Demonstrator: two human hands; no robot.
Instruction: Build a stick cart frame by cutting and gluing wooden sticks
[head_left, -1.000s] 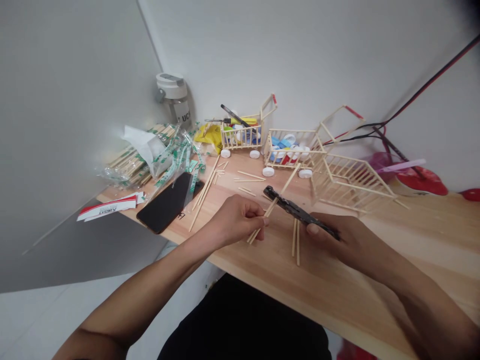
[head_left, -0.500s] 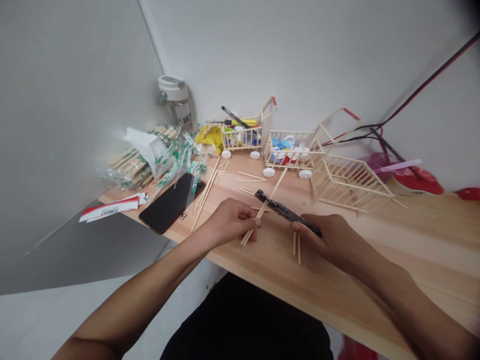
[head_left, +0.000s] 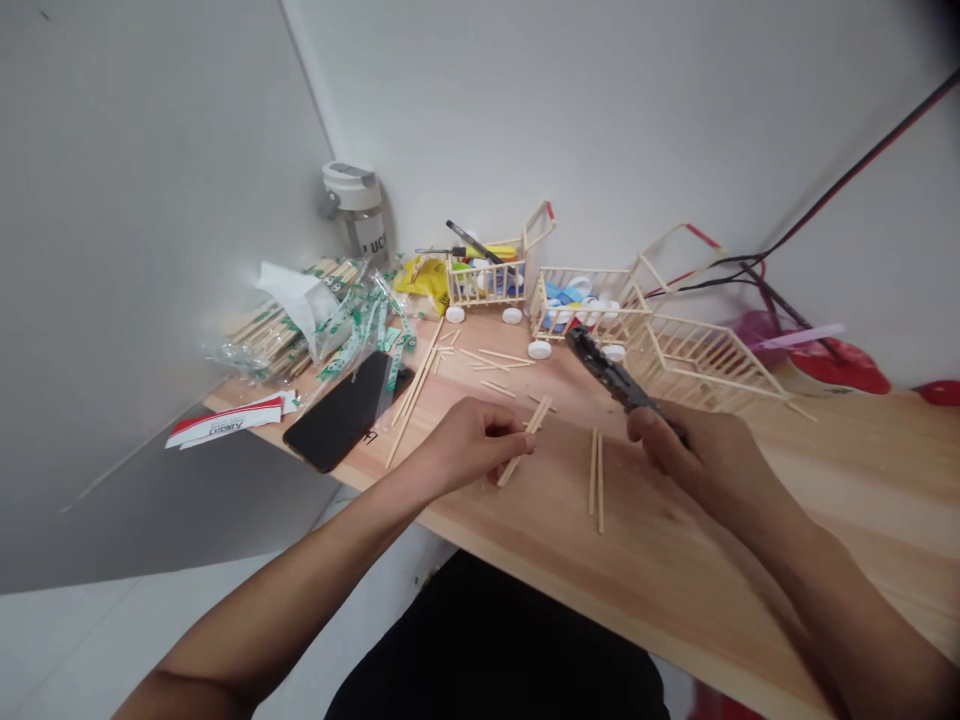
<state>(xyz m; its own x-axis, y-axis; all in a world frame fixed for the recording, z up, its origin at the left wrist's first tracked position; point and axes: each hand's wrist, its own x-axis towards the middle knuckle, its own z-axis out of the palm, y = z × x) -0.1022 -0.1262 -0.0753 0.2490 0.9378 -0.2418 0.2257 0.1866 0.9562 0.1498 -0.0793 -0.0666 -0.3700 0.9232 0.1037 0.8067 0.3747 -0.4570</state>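
Note:
My left hand (head_left: 480, 445) is closed, pinching short wooden sticks (head_left: 523, 442) between thumb and fingers, just above the table. Black pliers (head_left: 619, 375) are gripped in my right hand (head_left: 694, 450), their head pointing up and left, apart from the sticks. Two parallel wooden sticks (head_left: 596, 480) lie on the table between my hands. Several loose short pieces (head_left: 499, 362) are scattered beyond my left hand. Longer sticks (head_left: 415, 395) rest beside the black phone (head_left: 349, 412).
Two wheeled stick carts (head_left: 487, 288) (head_left: 589, 318) filled with coloured caps stand by the wall. An unwheeled stick frame (head_left: 697, 365) sits at right. Packaged sticks (head_left: 262, 335), a lidded bottle (head_left: 360, 215) and a yellow packet (head_left: 426, 285) are at the left back; cables (head_left: 855, 180) cross the right.
The pliers have come off the sticks and moved right. The long stick end beyond my left fingers is gone, and another loose piece lies among the scattered ones.

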